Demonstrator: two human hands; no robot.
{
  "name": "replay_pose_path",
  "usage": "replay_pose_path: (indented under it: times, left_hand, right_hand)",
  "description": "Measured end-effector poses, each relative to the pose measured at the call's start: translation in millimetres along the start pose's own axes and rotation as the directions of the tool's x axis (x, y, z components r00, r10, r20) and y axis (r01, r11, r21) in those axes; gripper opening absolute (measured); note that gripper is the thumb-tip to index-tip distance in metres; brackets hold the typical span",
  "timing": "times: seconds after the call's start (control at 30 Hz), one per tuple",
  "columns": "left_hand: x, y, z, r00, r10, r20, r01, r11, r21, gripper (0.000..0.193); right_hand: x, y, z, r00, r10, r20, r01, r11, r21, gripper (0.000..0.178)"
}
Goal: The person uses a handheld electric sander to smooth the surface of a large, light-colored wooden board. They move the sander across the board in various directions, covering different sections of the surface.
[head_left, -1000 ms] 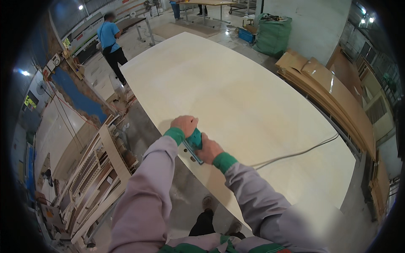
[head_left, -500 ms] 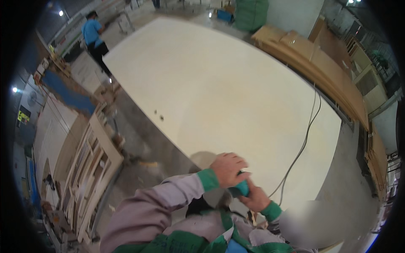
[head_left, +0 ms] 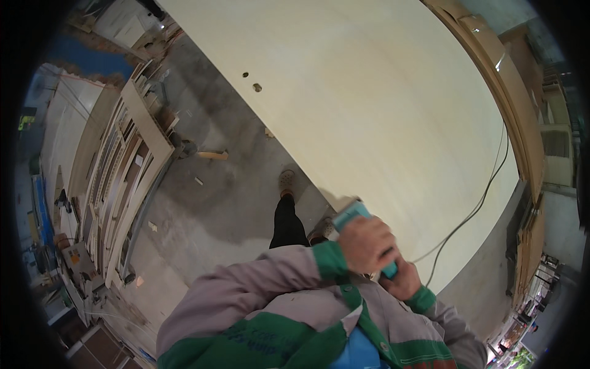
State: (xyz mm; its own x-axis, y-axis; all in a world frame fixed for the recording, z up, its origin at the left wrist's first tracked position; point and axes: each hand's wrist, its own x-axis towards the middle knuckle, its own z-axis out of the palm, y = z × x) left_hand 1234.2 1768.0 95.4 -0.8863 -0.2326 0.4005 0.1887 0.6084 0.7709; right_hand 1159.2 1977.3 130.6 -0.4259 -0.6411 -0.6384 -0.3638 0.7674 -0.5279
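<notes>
My left hand [head_left: 369, 245] is closed over the body of a teal power tool [head_left: 351, 213] with a grey flat end. My right hand [head_left: 402, 280] grips the rear of the same tool, where another bit of teal shows between the hands. Both hands are close to my body, over the near edge of a large pale door panel [head_left: 381, 129]. Two holes [head_left: 257, 88] pierce the panel near its left edge. Whether the tool touches the panel cannot be made out. A dark cable [head_left: 455, 237] runs across the panel's right side toward my right hand.
Wooden frames and strips [head_left: 132, 172] are stacked at the left. Brown boards [head_left: 516, 117] lie along the panel's far right side. On the grey floor [head_left: 209, 101] a wood offcut [head_left: 212, 155] lies left of the panel. My shoe [head_left: 287, 181] stands beside the panel edge.
My view has tipped downward, so most of the person in blue at the far left is out of sight. The tool has turned, and its flat end now points up and left past my left hand.
</notes>
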Motion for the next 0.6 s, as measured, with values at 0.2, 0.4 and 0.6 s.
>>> replay_pose_path:
  times: [0.2, 0.4, 0.6]
  left_hand:
    - [52.2, -116.0, -141.9, 0.997, -0.036, -0.063, 0.046, 0.983, 0.177, 0.009]
    - [201.8, -229.6, -205.3, 0.993, 0.118, -0.025, -0.109, 0.967, 0.232, 0.006]
    - [337.1, -271.9, -147.2, 0.997, 0.022, 0.070, -0.041, 0.961, 0.274, 0.020]
  right_hand:
    - [141.2, -143.7, -29.3, 0.969, -0.241, 0.058, 0.241, 0.970, 0.012, 0.096]
    - [268.9, -222.7, -111.7, 0.949, -0.239, -0.207, 0.222, 0.970, -0.102, 0.089]
    - [330.0, -185.5, -183.4, 0.779, -0.211, -0.591, 0.093, 0.970, -0.223, 0.067]
